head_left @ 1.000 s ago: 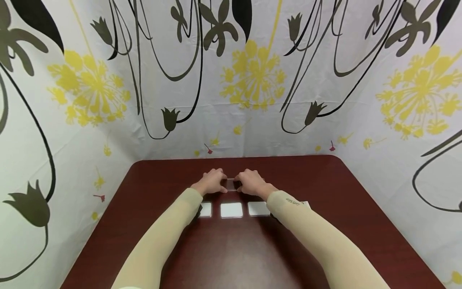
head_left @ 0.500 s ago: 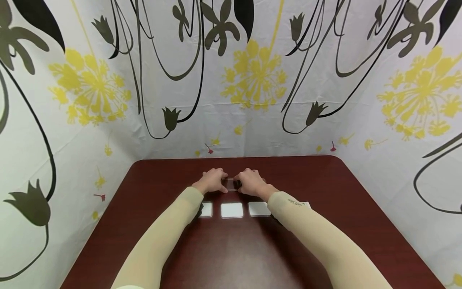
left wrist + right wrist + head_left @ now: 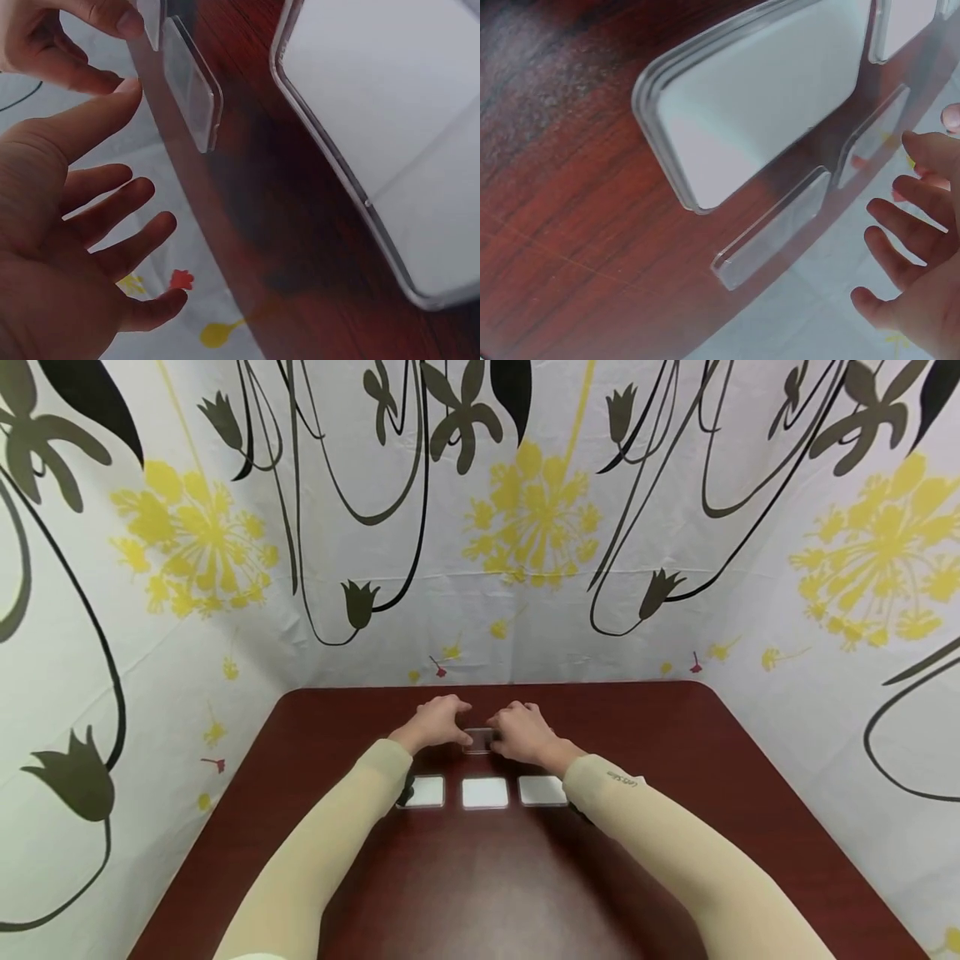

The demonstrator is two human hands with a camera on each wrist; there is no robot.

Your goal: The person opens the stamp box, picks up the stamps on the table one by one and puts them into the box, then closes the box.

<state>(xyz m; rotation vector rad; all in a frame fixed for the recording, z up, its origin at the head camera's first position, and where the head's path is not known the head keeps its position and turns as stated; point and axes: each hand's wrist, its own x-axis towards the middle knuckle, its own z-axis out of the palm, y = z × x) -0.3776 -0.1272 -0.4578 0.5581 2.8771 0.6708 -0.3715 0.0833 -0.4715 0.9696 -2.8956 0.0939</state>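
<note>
A small clear plastic plate point(image 3: 477, 741) lies toward the far side of the table, between my two hands. My left hand point(image 3: 432, 723) is at its left, fingers spread apart and thumb tip near the plate's edge; in the left wrist view the left palm point(image 3: 45, 247) holds nothing. From the right, my right hand point(image 3: 523, 732) overlaps the plate's right end. Its relaxed fingers point(image 3: 904, 225) are apart, with nothing between them, in the right wrist view. Clear plates point(image 3: 191, 86) point(image 3: 776, 229) lie flat on the wood beside the hands.
Nearer to me, three clear-rimmed rectangular cases with white faces form a row: left case point(image 3: 426, 792), middle case point(image 3: 484, 793) and right case point(image 3: 543, 791). The forearms pass over the row's ends. A patterned cloth point(image 3: 480, 635) hangs beyond the dark red table point(image 3: 480, 877).
My left hand has drawn back to the left and its fingers have spread away from the clear plate. The right hand has risen slightly. The plate and the white-faced cases stay put.
</note>
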